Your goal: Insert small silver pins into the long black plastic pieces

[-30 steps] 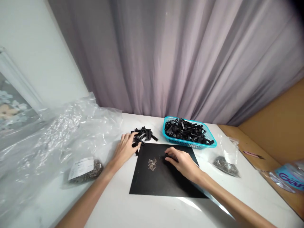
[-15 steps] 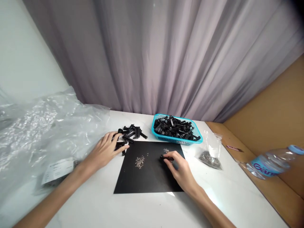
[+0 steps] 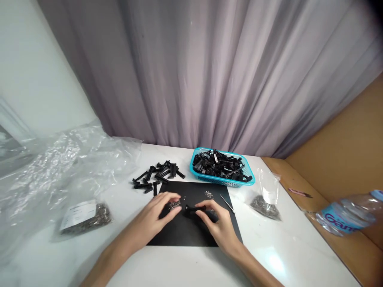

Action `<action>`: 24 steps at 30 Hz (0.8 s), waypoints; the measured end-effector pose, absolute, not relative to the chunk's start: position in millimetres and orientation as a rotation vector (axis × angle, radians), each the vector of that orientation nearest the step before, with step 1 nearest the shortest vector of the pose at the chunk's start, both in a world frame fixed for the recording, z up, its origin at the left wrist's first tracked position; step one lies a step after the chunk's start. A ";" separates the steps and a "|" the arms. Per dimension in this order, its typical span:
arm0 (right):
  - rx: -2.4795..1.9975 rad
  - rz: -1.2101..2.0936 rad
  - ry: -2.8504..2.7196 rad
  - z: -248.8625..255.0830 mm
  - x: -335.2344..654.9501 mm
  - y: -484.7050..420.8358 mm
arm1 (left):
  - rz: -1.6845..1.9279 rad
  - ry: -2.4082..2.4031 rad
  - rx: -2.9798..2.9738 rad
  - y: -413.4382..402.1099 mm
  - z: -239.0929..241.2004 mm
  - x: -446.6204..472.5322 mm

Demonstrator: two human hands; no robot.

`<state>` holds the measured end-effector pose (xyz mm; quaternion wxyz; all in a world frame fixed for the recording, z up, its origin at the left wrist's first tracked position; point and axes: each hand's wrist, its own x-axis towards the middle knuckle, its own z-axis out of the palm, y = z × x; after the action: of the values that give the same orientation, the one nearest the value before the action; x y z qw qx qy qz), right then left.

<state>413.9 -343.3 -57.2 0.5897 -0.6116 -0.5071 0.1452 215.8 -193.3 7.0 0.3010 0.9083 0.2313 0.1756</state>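
Black plastic part: on black mat, mid-bench, pinched by right hand. Left hand: fingertips closing on small metal bits, grasp unclear. Advice: keep part steady, pick one bit only. Nearby: loose parts, teal basket.

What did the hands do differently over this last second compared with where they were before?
The left hand left the loose pile of black parts and moved right onto the black mat, its fingertips now at the small metal bits. The right hand still pinches a black part, now nearer the mat's middle, and a thin tool lies uncovered beside it. The blue basket and bags stay put.
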 end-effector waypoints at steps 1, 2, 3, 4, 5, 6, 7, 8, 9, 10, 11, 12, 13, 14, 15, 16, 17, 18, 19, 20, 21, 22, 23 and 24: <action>-1.396 0.363 -1.164 -56.8 414.0 -341.5 | 0.423 0.523 2.398 -192.7 8.9 231.4; -1.354 0.389 -1.155 -55.9 413.9 -339.5 | 0.393 0.453 2.384 -192.1 9.6 245.0; -1.306 0.410 -1.152 -54.6 413.7 -337.3 | 0.375 0.410 2.365 -191.7 9.1 256.1; -1.266 0.417 -1.153 -53.3 413.4 -335.4 | 0.365 0.393 2.338 -191.4 7.7 264.7; -1.240 0.407 -1.159 -52.2 413.0 -333.9 | 0.339 0.370 2.295 -191.4 5.6 270.9; -1.231 0.380 -1.167 -51.7 412.7 -333.0 | 0.327 0.352 2.247 -191.6 2.9 275.1; -1.236 0.341 -1.177 -51.6 412.5 -332.8 | 0.322 0.336 2.194 -192.2 -0.3 277.7; -1.252 0.296 -1.191 -52.0 412.9 -333.3 | 0.327 0.325 2.140 -193.2 -3.8 279.1; -1.275 0.250 -1.212 -52.6 414.1 -334.6 | 0.341 0.323 2.089 -194.4 -7.5 279.6; -1.307 0.203 -1.241 -53.0 416.6 -336.8 | 0.355 0.332 2.043 -195.7 -11.3 279.4; -1.350 0.159 -1.276 -53.1 420.9 -339.8 | 0.364 0.350 2.000 -197.0 -14.9 278.8; -1.404 0.111 -1.313 -52.5 427.3 -343.5 | 0.365 0.372 1.955 -198.0 -18.0 277.8; -1.485 0.067 -1.354 -51.2 436.0 -348.0 | 0.361 0.391 1.906 -198.7 -20.6 276.7; -1.577 0.033 -1.377 -49.4 446.7 -353.0 | 0.356 0.407 1.853 -199.0 -22.3 275.6; -1.668 0.006 -1.372 -47.1 459.0 -358.4 | 0.352 0.421 1.798 -198.9 -23.0 274.7; -1.757 -0.010 -1.333 -44.6 472.1 -364.0 | 0.355 0.435 1.744 -198.7 -22.9 274.1; -1.842 0.024 -1.294 -42.4 485.3 -369.5 | 0.358 0.448 1.698 -198.6 -21.9 274.0; -1.918 0.084 -1.260 -40.6 497.5 -374.7 | 0.358 0.461 1.658 -198.9 -20.3 274.3; -1.980 0.151 -1.233 -39.6 508.1 -379.1 | 0.354 0.474 1.626 -199.9 -18.2 275.2; -2.020 0.220 -1.213 -39.4 516.5 -382.5 | 0.343 0.482 1.599 -201.7 -15.8 276.5; -2.039 0.295 -1.199 -40.1 522.3 -384.9 | 0.329 0.486 1.576 -204.3 -13.2 278.3; -2.044 0.371 -1.193 -41.6 525.8 -386.0 | 0.317 0.484 1.556 -207.6 -10.6 280.4; -2.040 0.439 -1.187 -43.6 527.1 -386.0 | 0.306 0.477 1.537 -211.3 -7.8 282.8; -2.031 0.495 -1.183 -45.8 526.8 -385.3 | 0.297 0.464 1.521 -215.1 -4.9 285.3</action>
<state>526.8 -385.3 -45.8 0.3615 -0.7884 -0.4592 0.1920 285.3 -215.1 -4.9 0.6903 0.6803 0.2077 0.1326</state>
